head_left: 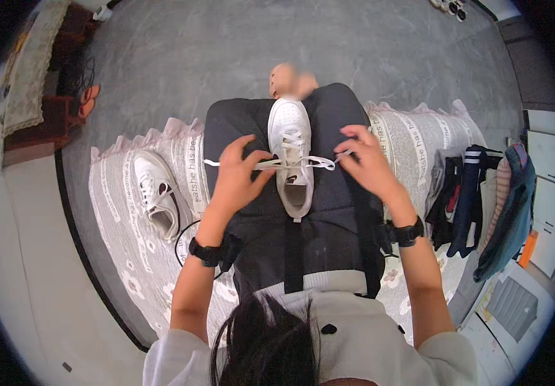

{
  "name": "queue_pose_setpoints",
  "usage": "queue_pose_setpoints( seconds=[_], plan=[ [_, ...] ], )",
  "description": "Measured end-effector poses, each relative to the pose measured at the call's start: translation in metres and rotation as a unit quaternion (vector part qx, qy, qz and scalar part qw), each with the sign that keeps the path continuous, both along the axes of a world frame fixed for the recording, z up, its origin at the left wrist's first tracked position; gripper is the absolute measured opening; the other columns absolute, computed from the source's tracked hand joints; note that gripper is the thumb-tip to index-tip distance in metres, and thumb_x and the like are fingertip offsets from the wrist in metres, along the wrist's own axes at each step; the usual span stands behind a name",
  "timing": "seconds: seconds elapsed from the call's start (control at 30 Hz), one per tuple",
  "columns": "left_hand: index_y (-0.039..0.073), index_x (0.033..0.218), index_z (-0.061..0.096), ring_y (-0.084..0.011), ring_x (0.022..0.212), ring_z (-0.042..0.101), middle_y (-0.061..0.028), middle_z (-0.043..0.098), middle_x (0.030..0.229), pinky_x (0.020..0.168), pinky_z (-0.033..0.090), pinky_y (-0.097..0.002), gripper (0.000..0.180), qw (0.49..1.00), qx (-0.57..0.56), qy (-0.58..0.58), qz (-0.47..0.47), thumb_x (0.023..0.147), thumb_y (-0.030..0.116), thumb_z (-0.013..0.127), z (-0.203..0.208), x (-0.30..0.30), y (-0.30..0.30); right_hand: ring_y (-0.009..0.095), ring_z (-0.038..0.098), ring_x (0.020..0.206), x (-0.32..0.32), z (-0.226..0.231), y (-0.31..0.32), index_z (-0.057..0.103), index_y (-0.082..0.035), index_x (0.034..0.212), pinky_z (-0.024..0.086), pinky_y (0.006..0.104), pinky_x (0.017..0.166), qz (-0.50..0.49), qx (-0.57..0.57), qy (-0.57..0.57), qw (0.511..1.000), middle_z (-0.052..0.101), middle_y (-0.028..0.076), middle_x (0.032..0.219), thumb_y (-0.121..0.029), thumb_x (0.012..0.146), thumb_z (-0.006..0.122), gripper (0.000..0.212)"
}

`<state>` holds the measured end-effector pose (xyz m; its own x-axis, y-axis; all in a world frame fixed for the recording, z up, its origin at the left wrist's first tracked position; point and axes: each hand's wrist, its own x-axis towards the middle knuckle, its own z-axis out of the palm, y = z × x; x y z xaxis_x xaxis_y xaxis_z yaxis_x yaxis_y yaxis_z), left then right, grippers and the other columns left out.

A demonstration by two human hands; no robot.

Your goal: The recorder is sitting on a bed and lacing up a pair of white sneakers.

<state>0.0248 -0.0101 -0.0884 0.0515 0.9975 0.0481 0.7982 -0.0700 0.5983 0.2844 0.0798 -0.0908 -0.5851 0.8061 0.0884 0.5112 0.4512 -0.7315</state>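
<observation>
A white sneaker (289, 118) with a dark mark on its side rests on my lap, toe pointing away from me. Its white shoelace (306, 163) is crossed over the tongue, the two ends drawn out to either side. My left hand (237, 175) pinches one end between thumb and fingers, and a loose tip sticks out past it to the left. On the other side my right hand (369, 162) has the other end between thumb and forefinger, a small curl of lace beside its fingertips. The matching sneaker (155, 193) lies on the bed cover to my left.
I sit on a patterned, ruffle-edged bed cover (113, 183). Folded clothes (473, 193) are piled to the right, near white drawers (544, 174). Orange slippers (88, 100) lie at the far left by a wooden stand. Grey floor (226, 48) stretches ahead.
</observation>
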Motion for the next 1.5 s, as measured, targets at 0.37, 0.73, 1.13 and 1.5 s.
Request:
queue_pose_setpoints(
  seconds=[0.37,0.73,1.13,1.5],
  plan=[
    [0.011,0.077,0.061,-0.0313,0.103,0.046,-0.0116,0.05,0.109,0.094,0.031,-0.0484,0.012,0.995,0.011,0.064,-0.073,0.069,0.016,0.067,-0.001,0.023,0.012,0.028,0.05,0.095,-0.04,-0.019,0.0,0.059,-0.002,0.072,0.038,0.0399,0.084,0.082,0.085,-0.046,0.992,0.053,0.011,0.099,-0.011,0.069,0.06,0.009],
    [0.01,0.078,0.061,-0.0311,0.102,0.046,-0.0121,0.051,0.107,0.089,0.034,-0.0431,0.011,1.0,0.004,0.025,0.009,0.069,0.014,0.066,0.011,-0.03,-0.007,0.03,0.046,0.102,-0.046,-0.021,-0.016,0.057,-0.008,0.083,0.036,0.0401,0.089,0.05,0.041,-0.037,0.997,0.047,0.013,0.112,-0.013,0.066,0.067,0.02],
    [0.008,0.081,0.06,-0.0297,0.095,0.047,-0.0121,0.049,0.097,0.084,0.035,-0.0389,0.009,0.996,-0.043,-0.032,0.071,0.074,0.013,0.062,0.016,-0.067,-0.041,0.031,0.043,0.104,-0.044,-0.022,-0.011,0.056,-0.004,0.071,0.032,0.0416,0.093,0.135,0.048,-0.025,0.989,0.048,0.009,0.106,-0.011,0.071,0.063,0.01],
    [0.004,0.086,0.059,-0.029,0.087,0.05,-0.0131,0.051,0.091,0.078,0.039,-0.0345,0.011,0.992,-0.083,-0.063,0.077,0.077,0.011,0.059,-0.013,-0.082,-0.053,0.026,0.043,0.108,0.062,-0.019,0.019,0.061,-0.004,0.079,0.034,0.0361,0.093,-0.066,-0.092,0.048,0.992,0.045,0.012,0.112,-0.012,0.072,0.064,0.011]
  ],
)
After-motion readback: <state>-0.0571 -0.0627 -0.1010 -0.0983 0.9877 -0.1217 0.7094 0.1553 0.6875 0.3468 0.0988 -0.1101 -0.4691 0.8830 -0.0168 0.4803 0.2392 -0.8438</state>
